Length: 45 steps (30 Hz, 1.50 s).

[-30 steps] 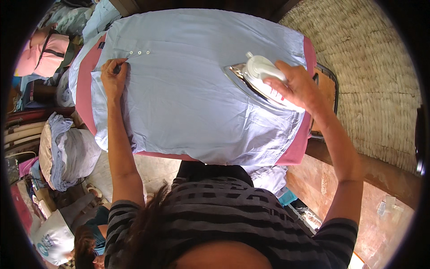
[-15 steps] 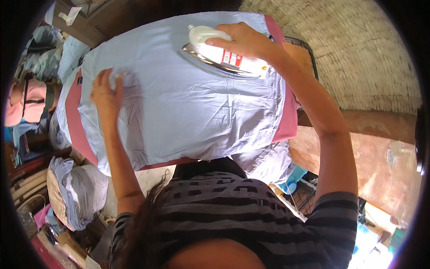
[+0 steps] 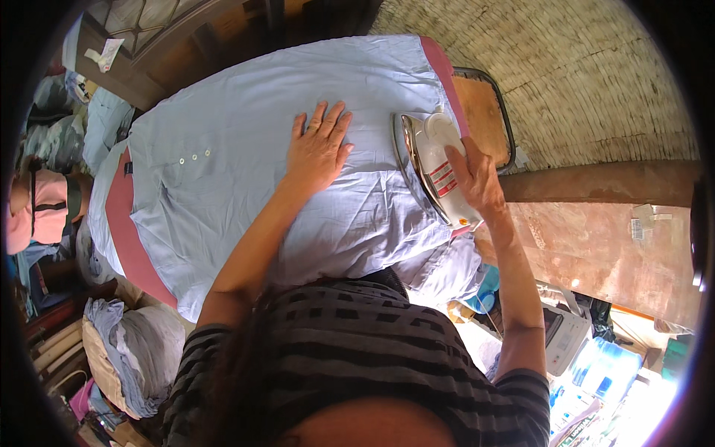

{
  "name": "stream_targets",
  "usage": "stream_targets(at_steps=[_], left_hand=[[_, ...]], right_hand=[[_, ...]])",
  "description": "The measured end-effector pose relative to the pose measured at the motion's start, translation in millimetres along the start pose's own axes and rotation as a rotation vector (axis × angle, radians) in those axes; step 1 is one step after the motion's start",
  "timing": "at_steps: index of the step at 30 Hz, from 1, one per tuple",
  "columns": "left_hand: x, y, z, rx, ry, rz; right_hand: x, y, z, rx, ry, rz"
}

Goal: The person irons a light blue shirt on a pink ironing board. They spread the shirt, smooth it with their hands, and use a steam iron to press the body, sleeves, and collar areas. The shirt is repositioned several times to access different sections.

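Note:
A light blue buttoned shirt lies spread over a dark pink ironing board, with wrinkles in its near half. Three small pale buttons show on its left part. My right hand is wrapped around the handle of a white clothes iron with a shiny metal base. The iron stands on the shirt near the board's right end, its tip turned to the far side. Flat on the middle of the shirt rests my left hand, fingers spread, left of the iron.
A wooden panel and a woven wall stand on the right. Bundled clothes lie at the lower left, with more clothes and a pink bag beyond. Grey cloth hangs below the board's near edge.
My right hand has brought the iron nearer and to the right, turning its tip away from me. My left hand has moved right, from beside the buttons to the shirt's middle.

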<state>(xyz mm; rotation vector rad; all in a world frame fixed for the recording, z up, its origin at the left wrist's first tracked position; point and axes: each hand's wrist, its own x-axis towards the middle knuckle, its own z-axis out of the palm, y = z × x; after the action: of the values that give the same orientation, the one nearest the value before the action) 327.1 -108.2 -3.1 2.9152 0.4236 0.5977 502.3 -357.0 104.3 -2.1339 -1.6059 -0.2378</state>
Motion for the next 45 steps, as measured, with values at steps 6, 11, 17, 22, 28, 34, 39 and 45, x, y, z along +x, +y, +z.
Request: stream_targets(at_steps=[6,11,17,22,28,34,39,45], left_hand=[[-1.6,-2.3,-7.1,-0.023,-0.003,-0.002],[-5.3,-5.3,-8.1,-0.029,0.022,-0.021],[-2.3,-3.5,-6.4,-0.096,0.031,-0.056],[0.3,-2.5,-14.8,-0.127,-0.022,-0.084],[1.3,-4.4,-24.7,-0.141,-0.026,-0.049],[0.7,-4.7,-24.2,-0.186,-0.042,-0.057],[2.5,-2.6,-25.7,-0.185,-0.032,-0.057],[0.0,-1.6,-24.8,-0.164,0.010,-0.056]], right_hand=[[32.3,13.8,28.5,-0.517,0.143,-0.350],[40.4,-11.8,27.6,-0.252,0.063,-0.325],[38.4,-26.6,14.4,0.049,-0.161,-0.185],[47.1,-17.3,26.7,-0.164,-0.151,-0.203],[16.3,-26.2,-11.9,0.194,-0.100,0.534],[2.7,-10.6,-12.9,0.170,0.000,0.604],[40.0,35.9,3.5,-0.048,0.096,0.199],[29.4,46.2,-8.1,0.147,-0.054,0.412]])
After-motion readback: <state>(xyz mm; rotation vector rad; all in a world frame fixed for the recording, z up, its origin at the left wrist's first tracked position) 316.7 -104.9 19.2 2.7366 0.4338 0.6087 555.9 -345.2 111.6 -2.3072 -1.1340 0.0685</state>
